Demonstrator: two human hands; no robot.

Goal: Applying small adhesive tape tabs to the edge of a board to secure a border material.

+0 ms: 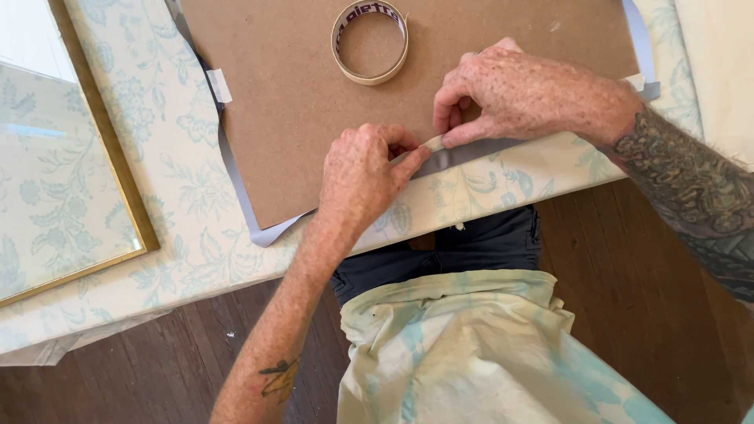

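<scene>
Pinching a tape strip between left hand and right hand.

Gold frame with glass at left on floral tablecloth; dark wood floor.

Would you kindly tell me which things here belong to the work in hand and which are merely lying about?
In hand:
- left hand and right hand, pinching a pale strip of tape
- flat brown backing board
- grey sheet showing under the board's edges
- tan roll of tape, on the board

Lying about:
- gold-edged glazed frame
- pale floral tablecloth
</scene>
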